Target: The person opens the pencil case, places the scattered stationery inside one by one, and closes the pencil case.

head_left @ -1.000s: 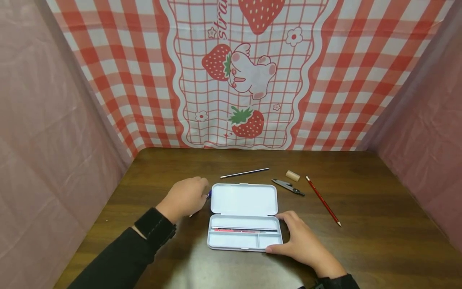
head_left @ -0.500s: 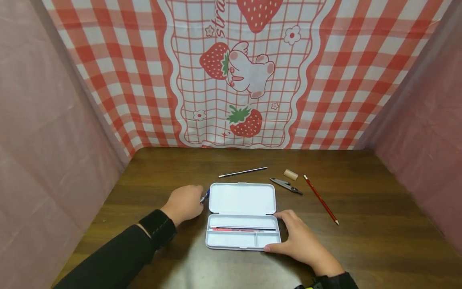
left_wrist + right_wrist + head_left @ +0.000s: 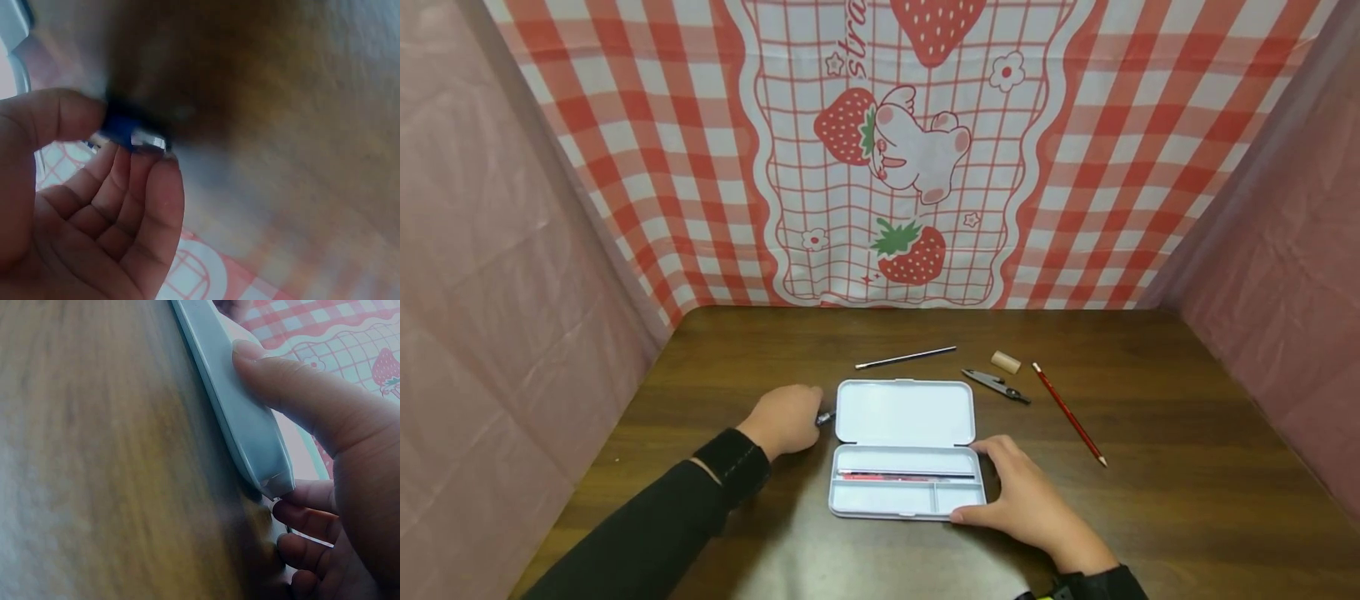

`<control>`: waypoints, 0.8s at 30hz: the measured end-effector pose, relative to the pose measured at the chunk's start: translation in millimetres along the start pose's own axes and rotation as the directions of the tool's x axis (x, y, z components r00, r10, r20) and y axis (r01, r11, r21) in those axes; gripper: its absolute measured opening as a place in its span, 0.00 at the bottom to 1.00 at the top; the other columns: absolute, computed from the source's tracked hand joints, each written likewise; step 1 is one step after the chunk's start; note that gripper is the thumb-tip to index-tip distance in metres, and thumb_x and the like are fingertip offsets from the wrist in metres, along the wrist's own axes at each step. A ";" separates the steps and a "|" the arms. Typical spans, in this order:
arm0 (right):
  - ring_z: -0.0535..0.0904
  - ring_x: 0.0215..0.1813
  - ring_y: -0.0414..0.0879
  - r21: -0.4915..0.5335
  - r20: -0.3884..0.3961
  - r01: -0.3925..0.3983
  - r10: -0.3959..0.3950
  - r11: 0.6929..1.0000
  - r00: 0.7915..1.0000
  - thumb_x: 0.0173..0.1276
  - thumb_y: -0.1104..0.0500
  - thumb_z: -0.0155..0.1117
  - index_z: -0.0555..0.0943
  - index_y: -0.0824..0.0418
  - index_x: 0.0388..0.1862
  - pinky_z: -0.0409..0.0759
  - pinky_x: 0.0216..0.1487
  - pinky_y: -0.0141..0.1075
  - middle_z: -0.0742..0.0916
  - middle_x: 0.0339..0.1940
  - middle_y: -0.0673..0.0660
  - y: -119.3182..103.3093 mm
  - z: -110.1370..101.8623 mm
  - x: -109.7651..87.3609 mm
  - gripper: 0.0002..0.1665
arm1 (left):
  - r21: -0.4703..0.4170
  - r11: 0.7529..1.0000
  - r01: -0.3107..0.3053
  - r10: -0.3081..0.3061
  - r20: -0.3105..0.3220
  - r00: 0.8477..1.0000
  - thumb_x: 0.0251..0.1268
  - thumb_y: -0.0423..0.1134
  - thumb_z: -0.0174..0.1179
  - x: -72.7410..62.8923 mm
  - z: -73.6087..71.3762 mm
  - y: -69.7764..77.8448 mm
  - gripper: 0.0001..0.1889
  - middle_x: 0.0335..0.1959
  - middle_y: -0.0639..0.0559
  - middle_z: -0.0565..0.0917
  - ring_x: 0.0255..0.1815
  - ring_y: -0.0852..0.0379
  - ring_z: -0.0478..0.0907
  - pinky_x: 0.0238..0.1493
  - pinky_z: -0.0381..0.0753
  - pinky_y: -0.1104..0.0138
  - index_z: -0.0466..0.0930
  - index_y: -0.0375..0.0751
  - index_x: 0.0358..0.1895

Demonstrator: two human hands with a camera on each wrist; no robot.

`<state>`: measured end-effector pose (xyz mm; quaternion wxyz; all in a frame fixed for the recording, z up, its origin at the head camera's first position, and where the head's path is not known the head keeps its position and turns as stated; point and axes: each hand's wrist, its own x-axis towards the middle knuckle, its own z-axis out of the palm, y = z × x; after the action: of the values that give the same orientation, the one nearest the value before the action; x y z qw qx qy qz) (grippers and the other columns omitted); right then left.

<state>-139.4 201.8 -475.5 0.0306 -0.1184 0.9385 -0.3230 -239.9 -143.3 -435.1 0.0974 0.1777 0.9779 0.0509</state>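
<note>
A white pencil case (image 3: 884, 501) lies with its lid swung back, seen in the head view. Inside its rear compartment are a dark, thin pencil (image 3: 917, 474) and something red (image 3: 872, 477) beside it. My right hand (image 3: 1033, 504) grips the case's right end, thumb at the front edge and fingers at the back corner. Left of the lid, my left hand (image 3: 784, 419) pinches a blue pen (image 3: 122, 128) with a silver part between thumb and fingertips. In the head view only a short end of that pen shows; the rest is hidden by the hand.
Behind the case, on the brown wooden table (image 3: 1180, 392), lie a dark pencil (image 3: 906, 358), a grey compass (image 3: 996, 386) and a beige eraser (image 3: 1006, 362). A red pencil (image 3: 1070, 415) lies to the right. A checked strawberry cloth (image 3: 1090, 208) hangs at the back.
My left hand has come down slightly beside the lid and grips the pen, which has turned in its fingers. My right hand and the case stay in place.
</note>
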 end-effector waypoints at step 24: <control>0.75 0.61 0.54 -0.008 -0.010 0.008 -0.008 1.000 1.000 0.41 0.30 0.85 0.77 0.60 0.61 0.73 0.65 0.55 0.79 0.59 0.56 -0.4 -1.6 -0.9 0.56 | -0.072 0.991 0.111 -0.117 -0.077 0.990 0.62 0.35 0.66 -3.7 -17.1 -4.6 0.25 0.40 0.42 0.83 0.36 0.50 0.79 0.45 0.83 0.51 0.74 0.28 0.61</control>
<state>-138.7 202.7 -474.1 0.0241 -0.1207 0.9394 -0.3200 -241.6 -150.0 -418.4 0.0664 0.1160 0.9873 0.0855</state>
